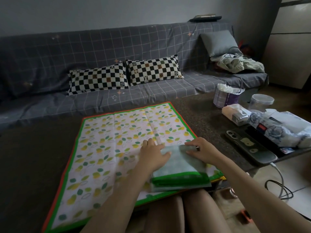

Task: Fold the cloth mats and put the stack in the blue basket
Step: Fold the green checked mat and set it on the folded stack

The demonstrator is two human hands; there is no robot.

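A dim room with a plain grey wall [84,12]. A grey grid-patterned sofa [50,64] holds two checkered pillows [126,74], facing a dark speckled desk [198,111]. Pale tiled floor [299,192] at right.

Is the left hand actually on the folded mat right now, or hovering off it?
Touching. The head view shows the left hand lying flat with its fingertips overlapping the near-left edge of the folded mat, no gap visible between them.
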